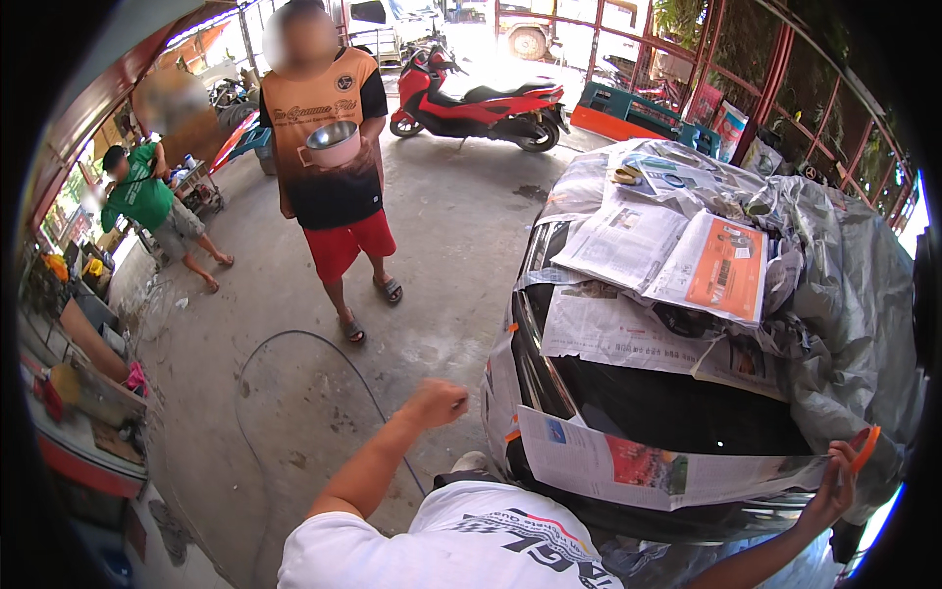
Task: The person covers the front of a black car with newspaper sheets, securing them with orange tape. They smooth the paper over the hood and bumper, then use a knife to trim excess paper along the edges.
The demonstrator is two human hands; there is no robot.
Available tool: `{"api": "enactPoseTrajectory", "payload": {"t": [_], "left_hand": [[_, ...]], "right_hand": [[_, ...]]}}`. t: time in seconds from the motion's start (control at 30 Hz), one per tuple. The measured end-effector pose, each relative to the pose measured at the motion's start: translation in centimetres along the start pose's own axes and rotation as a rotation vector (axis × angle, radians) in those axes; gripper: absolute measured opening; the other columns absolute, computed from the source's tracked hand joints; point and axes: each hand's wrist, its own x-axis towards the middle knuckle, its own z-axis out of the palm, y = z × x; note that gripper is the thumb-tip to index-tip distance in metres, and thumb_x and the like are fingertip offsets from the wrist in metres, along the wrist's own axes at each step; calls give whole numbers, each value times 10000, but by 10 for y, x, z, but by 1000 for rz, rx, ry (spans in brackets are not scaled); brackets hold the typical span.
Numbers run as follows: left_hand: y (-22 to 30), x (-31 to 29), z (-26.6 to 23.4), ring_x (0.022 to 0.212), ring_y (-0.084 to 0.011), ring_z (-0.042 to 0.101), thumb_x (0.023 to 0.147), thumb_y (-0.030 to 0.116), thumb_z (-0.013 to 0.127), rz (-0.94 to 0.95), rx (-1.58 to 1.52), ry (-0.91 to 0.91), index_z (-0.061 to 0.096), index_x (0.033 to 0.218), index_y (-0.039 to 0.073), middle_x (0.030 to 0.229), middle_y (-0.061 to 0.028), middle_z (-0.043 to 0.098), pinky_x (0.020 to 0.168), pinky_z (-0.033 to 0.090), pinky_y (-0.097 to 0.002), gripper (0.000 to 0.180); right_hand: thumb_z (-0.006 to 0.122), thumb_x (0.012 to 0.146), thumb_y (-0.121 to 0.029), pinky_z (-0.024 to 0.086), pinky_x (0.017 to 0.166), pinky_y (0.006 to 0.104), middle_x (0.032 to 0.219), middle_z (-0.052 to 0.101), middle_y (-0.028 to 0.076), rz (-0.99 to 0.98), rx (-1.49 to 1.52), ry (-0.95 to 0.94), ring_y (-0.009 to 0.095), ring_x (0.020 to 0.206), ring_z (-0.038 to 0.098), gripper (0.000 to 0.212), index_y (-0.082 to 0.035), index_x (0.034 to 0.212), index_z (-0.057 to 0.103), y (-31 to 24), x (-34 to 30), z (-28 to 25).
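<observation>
head view: your left hand (437, 402) is clenched above the concrete floor (432, 245), apart from the vehicle; whether it contains anything cannot be told. your right hand (834, 483) grasps the right end of the newspaper strip (726, 475), with an orange tape loop (865, 449) at its fingers. the strip spans the near edge of the dark vehicle surface (657, 398). newspaper sheets (628, 240) lie beyond; grey plastic sheeting (854, 324) drapes the right side. a co-worker (334, 204) facing you holds a pot (336, 152).
</observation>
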Motion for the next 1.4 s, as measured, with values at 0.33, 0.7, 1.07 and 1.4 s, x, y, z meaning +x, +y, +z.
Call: {"api": "enactPoseTrajectory", "payload": {"t": [0.33,0.7,1.07,1.4], "left_hand": [[223,86,-121,904,-280,773,865,206,852,388,-618,479,775,1144,75,1015,-97,797,821,601,-380,317],[175,69,-141,842,-188,791,899,25,811,108,-829,477,783,1056,7,910,-110,807,738,597,-305,160],[235,25,-117,1250,-358,677,863,79,856,339,-763,533,617,1405,2,1381,-212,666,1024,564,-435,597],[231,8,-122,1055,-315,775,916,57,806,84,-658,882,595,1444,-16,1281,-222,729,899,628,-380,574]], "right_hand": [[871,667,-62,528,694,405,879,750,45,-369,306,-446,283,757,698,226,-76,845,733,-170,4,174],[837,801,-56,461,683,254,853,729,47,204,898,-562,101,729,626,215,43,984,788,-127,-32,160],[756,1003,-247,482,859,250,1078,713,66,327,1227,-470,104,911,632,392,85,1200,684,-210,-80,239],[678,956,14,505,913,319,1150,627,138,-141,1266,-421,215,1004,630,229,33,1175,743,-262,-71,272]]}}
